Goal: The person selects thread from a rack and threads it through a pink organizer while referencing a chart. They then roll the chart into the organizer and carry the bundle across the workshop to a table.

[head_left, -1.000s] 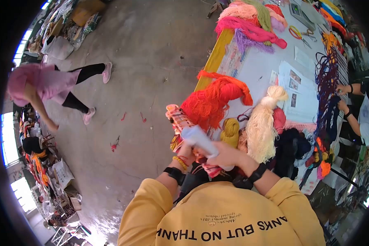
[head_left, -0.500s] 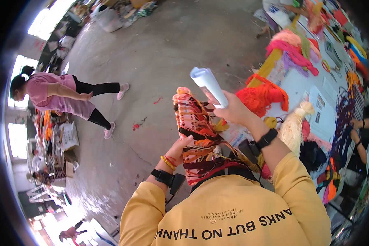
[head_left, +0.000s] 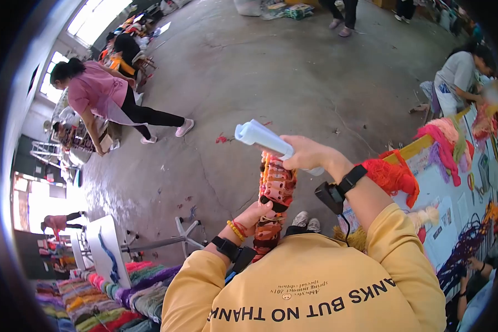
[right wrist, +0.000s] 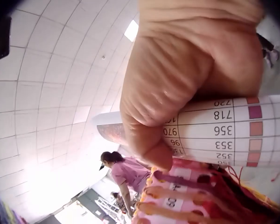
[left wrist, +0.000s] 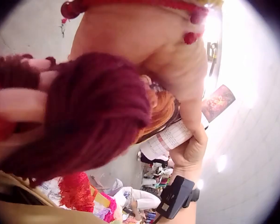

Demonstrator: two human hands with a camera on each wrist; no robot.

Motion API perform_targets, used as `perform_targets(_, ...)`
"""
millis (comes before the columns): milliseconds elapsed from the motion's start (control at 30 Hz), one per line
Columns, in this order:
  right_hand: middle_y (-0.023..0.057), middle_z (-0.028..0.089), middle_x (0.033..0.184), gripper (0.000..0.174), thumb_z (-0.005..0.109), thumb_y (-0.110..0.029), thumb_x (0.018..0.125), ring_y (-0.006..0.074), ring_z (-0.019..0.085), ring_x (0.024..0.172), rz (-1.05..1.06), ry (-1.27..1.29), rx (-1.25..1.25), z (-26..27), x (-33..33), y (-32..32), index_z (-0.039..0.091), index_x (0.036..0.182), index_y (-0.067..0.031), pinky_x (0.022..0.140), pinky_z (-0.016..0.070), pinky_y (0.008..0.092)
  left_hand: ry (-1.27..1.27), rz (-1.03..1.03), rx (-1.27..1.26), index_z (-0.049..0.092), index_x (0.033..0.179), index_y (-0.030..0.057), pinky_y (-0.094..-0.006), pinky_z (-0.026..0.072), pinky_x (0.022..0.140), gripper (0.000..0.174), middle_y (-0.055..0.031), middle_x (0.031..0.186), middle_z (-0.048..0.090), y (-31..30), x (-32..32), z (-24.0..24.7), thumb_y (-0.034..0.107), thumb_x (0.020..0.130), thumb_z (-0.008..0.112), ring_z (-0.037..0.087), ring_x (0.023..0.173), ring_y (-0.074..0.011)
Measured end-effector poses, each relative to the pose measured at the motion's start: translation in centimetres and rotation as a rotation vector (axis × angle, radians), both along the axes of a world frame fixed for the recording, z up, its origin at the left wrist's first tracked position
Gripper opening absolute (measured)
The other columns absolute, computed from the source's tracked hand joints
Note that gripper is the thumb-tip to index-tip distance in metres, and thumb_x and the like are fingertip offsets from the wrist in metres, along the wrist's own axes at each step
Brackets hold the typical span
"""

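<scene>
My left hand (head_left: 253, 217) grips a long pink card (head_left: 276, 185) strung with yarn strands in orange, red and brown. In the left wrist view, a thick loop of maroon yarn (left wrist: 102, 112) hangs close to that hand and covers part of the fingers. My right hand (head_left: 310, 154) holds a roll of white paper (head_left: 263, 139) above the card's upper end. Numbers and colour swatches are printed on this roll, as the right wrist view shows. Beneath it, the card's top (right wrist: 177, 196) carries white number labels and yarn threaded through holes.
On the right, a table (head_left: 434, 193) bears red yarn (head_left: 390, 174), other skeins and papers. A person in pink (head_left: 102, 91) stands at left; another person (head_left: 458, 77) bends over the table's far end. Lower left are a wheeled stand (head_left: 188, 237) and coloured yarn bundles (head_left: 102, 301).
The view has swung left, so the table has slid right and yarn bundles have appeared lower left. The paper roll moved off right of the card, then back over its top.
</scene>
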State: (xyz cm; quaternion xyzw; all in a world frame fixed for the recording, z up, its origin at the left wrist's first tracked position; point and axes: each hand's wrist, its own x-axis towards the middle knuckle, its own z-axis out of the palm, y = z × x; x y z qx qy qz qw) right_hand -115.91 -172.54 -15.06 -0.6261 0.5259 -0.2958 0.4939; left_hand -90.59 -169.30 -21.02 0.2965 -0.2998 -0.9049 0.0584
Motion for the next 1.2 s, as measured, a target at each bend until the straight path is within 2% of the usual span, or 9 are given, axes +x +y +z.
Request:
perform_targets(100,0.0167,0.06,0.098,0.045,0.062,-0.012,0.066,0.0249,0.057,0.094,0.015,0.042,-0.056,0.3,2.3,-0.4,0.051,0.108,-0.0022,0.083,0.0432,0.0338,-0.019,0.107,-0.026,0.043,0.117,0.0069,-0.0345,0.0496,0.078,0.056,-0.0083,0.099,0.057,0.6,0.2,0.8,0.043,0.079,0.064,0.059,0.087,-0.0191)
perform_targets(200,0.0132,0.06,0.094,0.042,0.061,-0.01,0.067,0.0217,0.058,0.09,-0.181,-0.064,-0.139,0.6,3.6,-0.7,0.051,0.107,-0.0015,0.078,0.0451,0.032,-0.055,0.221,-0.051,0.044,0.115,0.0068,-0.0361,0.0512,0.074,0.051,-0.0087,0.096,0.058,0.1,0.4,1.6,0.041,0.082,0.062,0.061,0.082,-0.02)
perform_targets(300,0.0154,0.062,0.092,0.044,0.063,-0.012,0.064,0.0272,0.059,0.09,-0.454,-0.195,-0.141,-1.0,3.3,-1.6,0.052,0.105,-0.0004,0.077,0.046,0.034,-0.122,0.406,-0.008,0.048,0.108,0.0069,-0.0391,0.0521,0.072,0.039,-0.008,0.091,0.06,-1.6,0.3,3.5,0.036,0.084,0.06,0.062,0.08,-0.0212)
perform_targets(400,0.0125,0.061,0.086,0.042,0.064,-0.011,0.063,0.0223,0.06,0.079,-0.438,-0.285,-0.079,-3.1,2.6,-0.8,0.051,0.101,0.0018,0.071,0.047,0.0325,-0.05,0.645,0.046,0.052,0.106,0.0052,-0.0414,0.0514,0.078,0.043,-0.0107,0.094,0.063,-3.9,1.3,0.3,0.041,0.084,0.058,0.062,0.086,-0.0259)
perform_targets(567,0.0073,0.056,0.082,0.037,0.062,-0.005,0.066,0.0142,0.056,0.065,-0.36,-0.439,0.136,-0.1,2.1,0.8,0.047,0.1,0.0013,0.058,0.0469,0.0296,0.061,0.896,0.032,0.051,0.091,0.0118,-0.0423,0.0501,0.071,0.028,-0.0047,0.084,0.058,-5.5,-1.6,3.1,0.038,0.084,0.06,0.059,0.08,-0.022)
perform_targets(767,0.0088,0.057,0.084,0.04,0.066,-0.009,0.067,0.0153,0.057,0.069,-0.37,-0.295,0.021,4.0,2.3,-0.7,0.048,0.102,0.0004,0.063,0.0464,0.0295,0.212,0.822,0.009,0.055,0.095,0.0104,-0.0409,0.0467,0.082,0.032,-0.0058,0.089,0.061,-6.4,-4.4,5.2,0.041,0.085,0.057,0.058,0.087,-0.0221)
perform_targets(900,0.0236,0.06,0.097,0.052,0.069,-0.026,0.067,0.0335,0.06,0.091,-0.312,0.073,-0.1,3.2,4.5,-3.7,0.05,0.105,0.0036,0.077,0.0463,0.0365,0.3,0.717,0.013,0.053,0.108,0.0095,-0.042,0.0449,0.086,0.04,-0.0081,0.1,0.06,-8.9,-4.4,4.2,0.044,0.087,0.051,0.057,0.095,-0.0234)
perform_targets(967,0.0242,0.06,0.097,0.056,0.07,-0.032,0.067,0.035,0.06,0.093,-0.28,0.163,-0.067,3.1,6.1,-5.6,0.05,0.105,0.0033,0.078,0.0462,0.0377,0.314,0.685,-0.041,0.047,0.119,0.0098,-0.043,0.0435,0.089,0.048,-0.009,0.111,0.057,-10.3,-4.5,5.4,0.047,0.088,0.048,0.056,0.1,-0.0247)
perform_targets(1200,0.0266,0.058,0.101,0.068,0.069,-0.043,0.068,0.038,0.057,0.096,-0.158,0.366,0.029,4.1,10.7,-13.4,0.046,0.108,0.0069,0.08,0.0457,0.0396,0.253,0.694,-0.042,0.045,0.12,0.0068,-0.042,0.0402,0.093,0.054,-0.0083,0.115,0.054,-18.0,-1.9,4.3,0.045,0.084,0.056,0.052,0.107,-0.0231)
